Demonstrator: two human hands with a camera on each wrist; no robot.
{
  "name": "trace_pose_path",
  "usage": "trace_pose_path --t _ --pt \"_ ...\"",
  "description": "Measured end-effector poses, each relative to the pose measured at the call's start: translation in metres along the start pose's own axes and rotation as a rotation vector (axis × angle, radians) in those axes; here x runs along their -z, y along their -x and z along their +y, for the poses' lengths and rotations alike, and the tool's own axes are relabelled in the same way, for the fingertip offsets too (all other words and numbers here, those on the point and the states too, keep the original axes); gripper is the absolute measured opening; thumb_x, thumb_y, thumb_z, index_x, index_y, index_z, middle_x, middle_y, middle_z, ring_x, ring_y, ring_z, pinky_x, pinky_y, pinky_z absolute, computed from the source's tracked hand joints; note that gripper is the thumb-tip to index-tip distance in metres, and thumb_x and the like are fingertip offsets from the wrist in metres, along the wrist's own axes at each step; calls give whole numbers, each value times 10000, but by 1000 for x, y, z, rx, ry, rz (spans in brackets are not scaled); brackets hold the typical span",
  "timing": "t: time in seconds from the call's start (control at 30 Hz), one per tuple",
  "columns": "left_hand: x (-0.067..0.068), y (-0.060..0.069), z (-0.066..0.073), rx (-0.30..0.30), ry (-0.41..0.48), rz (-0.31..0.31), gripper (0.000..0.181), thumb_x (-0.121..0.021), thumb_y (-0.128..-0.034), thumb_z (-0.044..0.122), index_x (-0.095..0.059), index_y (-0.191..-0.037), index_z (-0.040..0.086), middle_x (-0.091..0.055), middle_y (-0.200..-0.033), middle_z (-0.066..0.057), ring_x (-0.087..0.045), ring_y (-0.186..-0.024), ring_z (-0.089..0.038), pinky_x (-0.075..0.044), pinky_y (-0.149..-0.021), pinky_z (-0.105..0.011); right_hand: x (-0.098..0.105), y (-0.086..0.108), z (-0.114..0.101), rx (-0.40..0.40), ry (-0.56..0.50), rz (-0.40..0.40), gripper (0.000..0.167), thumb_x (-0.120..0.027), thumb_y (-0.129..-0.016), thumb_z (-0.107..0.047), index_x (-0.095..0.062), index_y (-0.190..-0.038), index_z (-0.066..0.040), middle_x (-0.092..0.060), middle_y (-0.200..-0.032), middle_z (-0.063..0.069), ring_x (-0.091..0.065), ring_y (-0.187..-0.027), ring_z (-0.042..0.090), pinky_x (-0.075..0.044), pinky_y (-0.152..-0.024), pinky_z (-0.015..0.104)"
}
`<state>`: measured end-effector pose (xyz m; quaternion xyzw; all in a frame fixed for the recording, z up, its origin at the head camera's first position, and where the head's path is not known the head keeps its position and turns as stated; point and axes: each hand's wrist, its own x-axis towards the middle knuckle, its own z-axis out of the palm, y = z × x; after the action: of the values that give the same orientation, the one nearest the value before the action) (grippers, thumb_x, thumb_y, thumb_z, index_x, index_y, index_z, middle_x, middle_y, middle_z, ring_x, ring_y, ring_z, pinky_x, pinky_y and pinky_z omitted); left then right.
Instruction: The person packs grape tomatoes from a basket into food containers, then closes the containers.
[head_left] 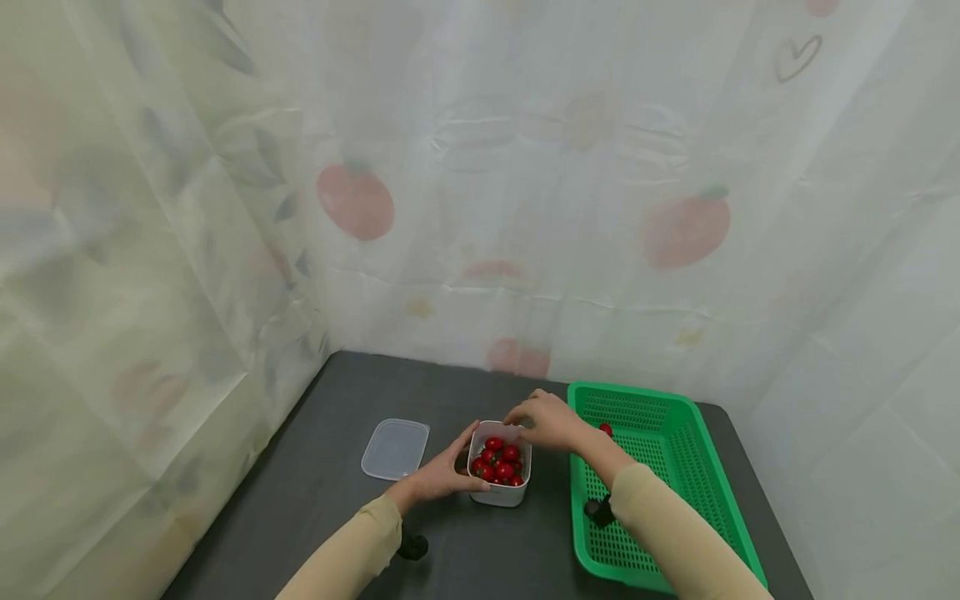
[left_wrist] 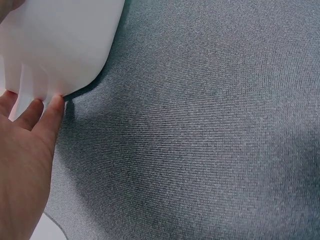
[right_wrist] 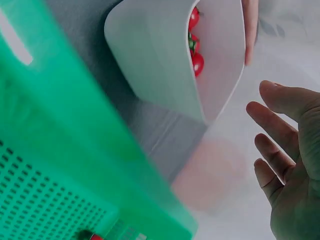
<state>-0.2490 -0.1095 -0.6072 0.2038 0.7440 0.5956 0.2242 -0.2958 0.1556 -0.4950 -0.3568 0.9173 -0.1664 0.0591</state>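
A square white plastic container [head_left: 498,497] stands on the dark table, with several red cherry tomatoes [head_left: 498,462] inside. My left hand [head_left: 441,477] grips its left side, thumb towards the near wall; in the left wrist view fingertips [left_wrist: 56,102] press against the white wall. Over the container's far right corner hovers my right hand [head_left: 552,422]. In the right wrist view that hand [right_wrist: 290,145] has loosely bent fingers, apart from the container [right_wrist: 150,55], and nothing is in it. Right of the container lies a green perforated basket [head_left: 576,467], where one cherry tomato [head_left: 606,429] shows beside my right wrist.
A translucent square lid [head_left: 395,448] lies flat on the table [head_left: 315,500], left of the container. Printed curtains [head_left: 487,208] hang behind the table and along its sides. Dark wrist camera parts [head_left: 412,547] show under the left forearm.
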Motion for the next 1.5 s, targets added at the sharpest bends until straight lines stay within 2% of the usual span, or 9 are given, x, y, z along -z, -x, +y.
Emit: trace_pose_path --t 0.13,0.23,0.37,0.57,0.63,0.8,0.93,1.17,1.5 --pt "-1 -1 1 -4 3 5 1103 -812 -900 235 -12 -1658 264 -182 -1673 -149 -306 -1476 -411 -374 -1116 -528 9 13 15 -25 -30 46 247 -739 -957 -179 -772 -1202 -183 -734 -1156 -33 -538 -1085 227 -481 -863 455" --pt "-1 -1 0 -6 -7 11 1108 -820 -892 236 -19 -1658 269 -190 -1669 -157 -284 -1484 -418 -362 -1121 -538 18 24 26 -69 -60 63 248 -731 -963 -184 -765 -1208 -203 -729 -1156 -44 -538 -1115 231 -474 -877 453" --pt "0 -1 -2 -10 -17 16 1115 -827 -885 233 -23 -1657 264 -191 -1668 -162 -291 -1481 -420 -370 -1116 -537 28 36 40 -143 -84 85 251 -720 -976 -212 -751 -1223 -237 -726 -1131 -72 -533 -1172 259 -476 -893 465" --pt "2 -1 -2 -20 -15 13 1117 -821 -891 230 -9 -1657 258 -189 -1666 -176 -316 -1469 -420 -385 -1107 -526 36 52 60 -227 -69 128 262 -700 -990 -206 -740 -1248 -186 -729 -1113 -26 -520 -1246 335 -469 -954 527" --pt "2 -1 -2 -17 -18 13 1115 -820 -893 236 -8 -1657 264 -191 -1666 -171 -323 -1468 -410 -386 -1108 -519 37 57 67 -240 -58 131 279 -689 -997 -194 -728 -1269 -149 -731 -1127 5 -584 -1149 348 -440 -1008 551" --pt "3 0 -2 -13 -17 17 1118 -822 -891 242 -8 -1656 278 -178 -1673 -157 -282 -1488 -408 -371 -1117 -529 34 67 80 -272 -29 135 288 -686 -996 -181 -718 -1272 -105 -726 -1161 75 -608 -1105 374 -425 -1023 583" --pt "2 2 -1 -7 -23 23 1118 -823 -889 250 -11 -1655 295 -184 -1673 -142 -266 -1495 -405 -375 -1113 -531 29 71 89 -316 -27 120 299 -672 -1005 -193 -713 -1281 -84 -714 -1201 103 -540 -1220 425 -426 -997 606" --pt "1 3 2 10 -39 28 1121 -826 -884 280 -13 -1656 304 -179 -1677 -133 -252 -1501 -398 -367 -1117 -539 21 80 102 -403 14 55 333 -640 -1004 -187 -687 -1306 -56 -699 -1173 149 -532 -1170 468 -449 -903 634" --pt "2 2 0 9 -37 20 1124 -831 -879 282 -19 -1656 303 -187 -1676 -121 -262 -1502 -380 -356 -1128 -528 6 87 108 -477 38 -72 416 -692 -984 -214 -636 -1337 -1 -623 -1292 252 -419 -1279 601 -403 -958 697"
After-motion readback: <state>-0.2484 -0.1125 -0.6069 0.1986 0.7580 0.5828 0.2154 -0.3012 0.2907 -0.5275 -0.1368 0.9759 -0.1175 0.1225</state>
